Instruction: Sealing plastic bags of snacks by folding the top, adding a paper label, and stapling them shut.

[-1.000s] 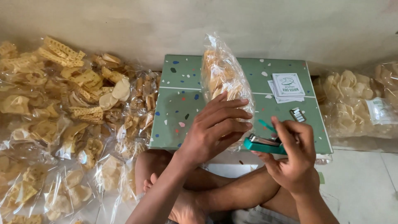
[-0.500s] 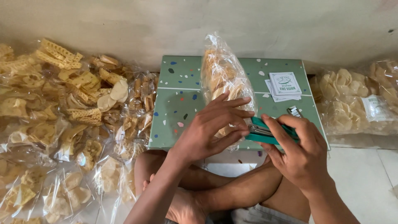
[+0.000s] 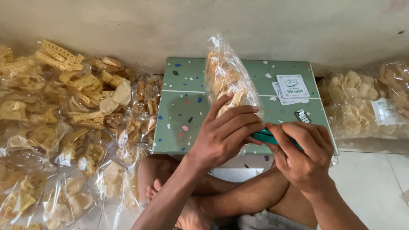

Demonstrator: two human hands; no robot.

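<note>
heap of clear bagged crackers (image 3: 64, 127) lies left of the green speckled low table (image 3: 179, 115). left hand (image 3: 226, 134) is closed around the lower end of a clear bag of crackers (image 3: 228, 81), which stands tilted on the table's near-middle. just right of it, right hand (image 3: 304, 155) is clenched on a teal stapler (image 3: 266, 137), nose touching the bag's gathered edge. to staple well - keep the plastic bunched flat and tight, fingers off the stapler's mouth, squeeze square. stack of white label cards (image 3: 292, 87) and strip of staples (image 3: 302, 116) sit on the table's right part; more bagged crackers (image 3: 366, 102) right of the table.
</note>
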